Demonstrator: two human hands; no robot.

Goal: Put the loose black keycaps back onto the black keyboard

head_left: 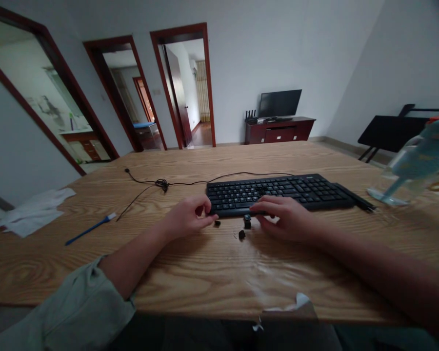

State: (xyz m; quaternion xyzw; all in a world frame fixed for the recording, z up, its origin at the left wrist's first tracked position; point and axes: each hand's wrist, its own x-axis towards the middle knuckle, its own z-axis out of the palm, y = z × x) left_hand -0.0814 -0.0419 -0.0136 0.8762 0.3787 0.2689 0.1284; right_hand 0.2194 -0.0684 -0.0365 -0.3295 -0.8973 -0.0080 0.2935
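Observation:
A black keyboard [274, 187] lies on the wooden table, with a patch near its middle where keycaps are off. My left hand [188, 214] pinches its front left corner between thumb and bent fingers. Along the front edge, my right hand [287, 217] grips the keyboard with fingers on top and thumb below. Between my hands, small black keycaps [247, 222] rest on the table close to the front edge. Another dark keycap [242, 235] lies nearer to me, beside tiny light bits. One more small black piece [217, 224] sits by my left thumb.
A blue-handled brush [91, 229] and white tissues [36, 209] lie at the left. The black cable [163, 184] is bunched behind my left hand. A dark stick-like item [354, 196] lies right of the keyboard, near a clear bottle [406, 170]. Torn table covering [296, 304] curls at the front edge.

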